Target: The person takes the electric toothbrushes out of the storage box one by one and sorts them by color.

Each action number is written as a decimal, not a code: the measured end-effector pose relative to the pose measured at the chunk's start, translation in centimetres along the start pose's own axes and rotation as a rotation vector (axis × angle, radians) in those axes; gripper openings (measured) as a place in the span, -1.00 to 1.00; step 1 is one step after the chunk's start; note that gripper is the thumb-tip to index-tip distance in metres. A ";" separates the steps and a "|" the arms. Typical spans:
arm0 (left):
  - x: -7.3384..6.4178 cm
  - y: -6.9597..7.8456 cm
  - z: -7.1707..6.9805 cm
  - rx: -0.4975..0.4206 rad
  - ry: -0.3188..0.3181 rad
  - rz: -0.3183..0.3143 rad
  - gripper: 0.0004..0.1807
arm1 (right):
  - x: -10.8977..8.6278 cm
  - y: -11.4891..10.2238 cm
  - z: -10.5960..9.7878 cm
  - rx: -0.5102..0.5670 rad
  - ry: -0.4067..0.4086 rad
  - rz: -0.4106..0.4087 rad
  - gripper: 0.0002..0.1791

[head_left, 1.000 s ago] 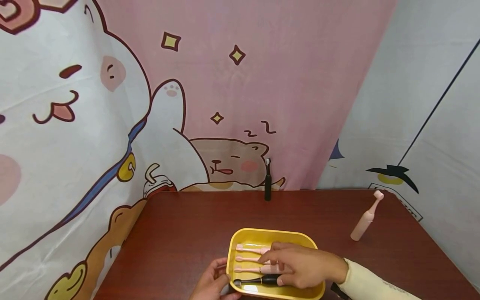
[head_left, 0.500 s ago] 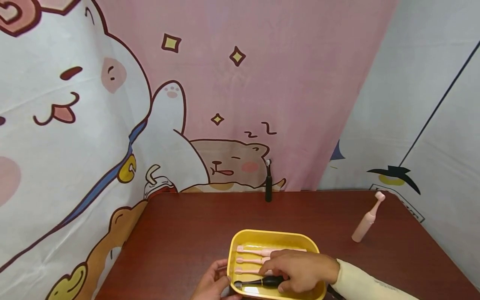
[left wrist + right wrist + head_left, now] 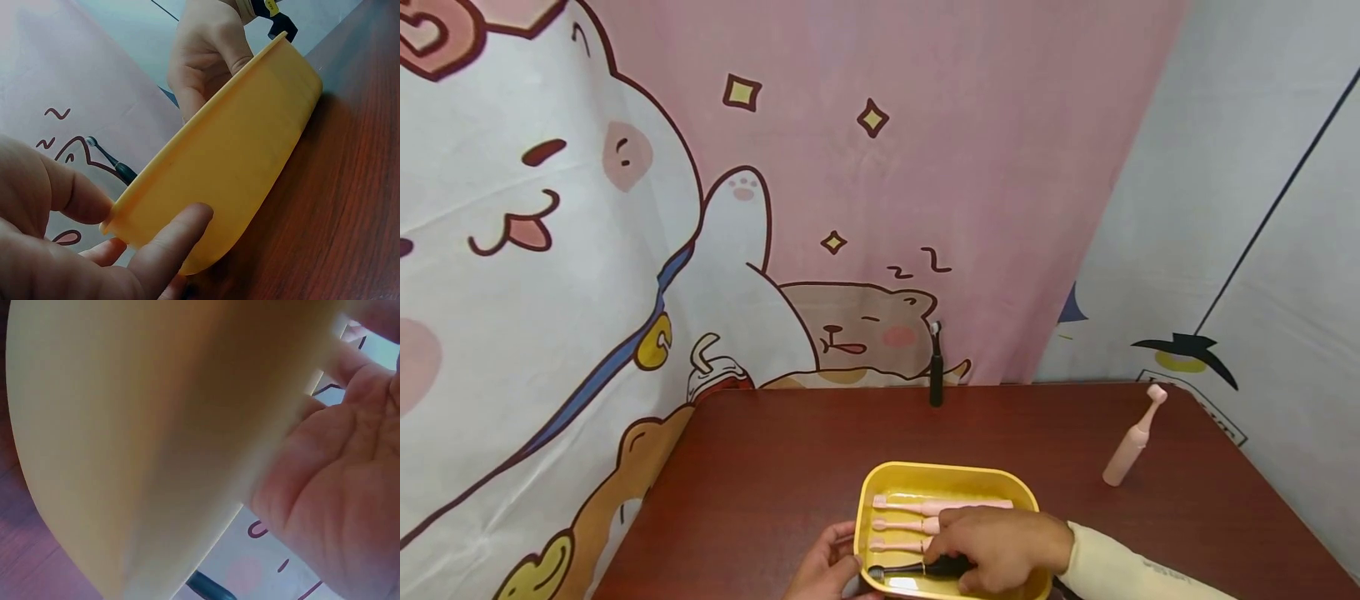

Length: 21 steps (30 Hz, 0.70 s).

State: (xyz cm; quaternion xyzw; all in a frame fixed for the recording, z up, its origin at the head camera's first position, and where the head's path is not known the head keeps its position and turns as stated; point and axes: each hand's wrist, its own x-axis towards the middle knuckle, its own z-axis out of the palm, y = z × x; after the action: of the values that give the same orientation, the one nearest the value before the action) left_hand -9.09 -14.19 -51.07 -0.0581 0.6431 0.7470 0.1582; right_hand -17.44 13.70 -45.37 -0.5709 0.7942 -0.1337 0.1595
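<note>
The black toothbrush (image 3: 942, 567) lies in the yellow tray (image 3: 955, 468), nearest to me, with its bristles toward the tray's left end. The fingers of my right hand (image 3: 1000, 546) bend down over its handle, index and thumb at the black grip; I cannot tell whether they pinch it or only touch it. Beyond it, roughly side by side in the same tray, lie three pink toothbrushes (image 3: 925, 506), all with their heads to the left; my knuckles cover parts of the nearer two. My left hand (image 3: 827, 567) holds the tray by its left end from outside, one fingertip at the rim and another finger (image 3: 165, 250) pressed against the outer wall. The tray sits on the reddish-brown table (image 3: 775, 450), close to me. Away from it, another black toothbrush (image 3: 936, 382) stands upright near the table's far edge, and a lone pink toothbrush (image 3: 1127, 454) stands well to the right. My right sleeve (image 3: 1127, 567) is pale cream. Behind the table hangs a pink and white cloth (image 3: 1000, 167), printed with a sleeping brown bear (image 3: 857, 325) and a large white cartoon animal (image 3: 512, 333).
</note>
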 end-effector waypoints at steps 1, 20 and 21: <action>0.0 0.0 0.0 0.004 0.003 -0.005 -0.35 | 0.0 -0.1 0.1 -0.014 0.004 -0.004 -0.55; 0.2 -0.3 -0.1 0.037 -0.005 0.041 -0.38 | 1.2 -0.2 0.3 -0.053 -0.079 0.106 -0.83; 0.2 -0.3 -0.1 0.033 -0.009 0.043 -0.38 | 1.3 -0.4 0.4 -0.057 -0.079 0.123 -0.84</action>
State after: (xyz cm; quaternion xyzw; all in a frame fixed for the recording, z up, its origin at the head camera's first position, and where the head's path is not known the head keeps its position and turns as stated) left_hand -9.21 -14.26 -51.42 -0.0382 0.6556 0.7399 0.1458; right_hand -17.36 12.32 -45.72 -0.5301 0.8244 -0.0785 0.1823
